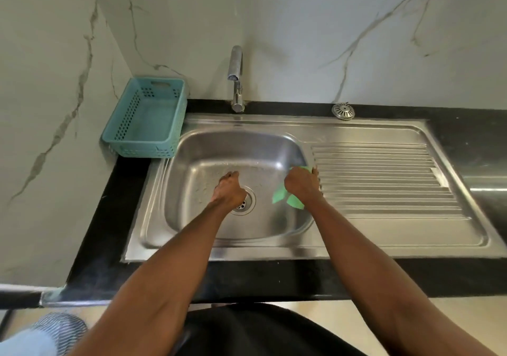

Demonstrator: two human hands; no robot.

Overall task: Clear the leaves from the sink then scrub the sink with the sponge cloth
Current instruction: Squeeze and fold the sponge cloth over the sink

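A: Where is the sponge cloth?
B: The green sponge cloth [285, 196] is bunched in the right hand [301, 184], fingers curled round it, pressed to the right wall of the steel sink [208, 147].
A: And the left hand [227, 191]?
B: Down in the basin beside the drain [244, 203], fingers extended on the wet bottom, holding nothing.
A: Anything else nearby?
B: A teal basket [145, 119] on the black tabletop [109, 218], left of the faucet [236, 78].

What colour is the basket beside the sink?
The basket is light teal, with perforated walls; the head view shows it.
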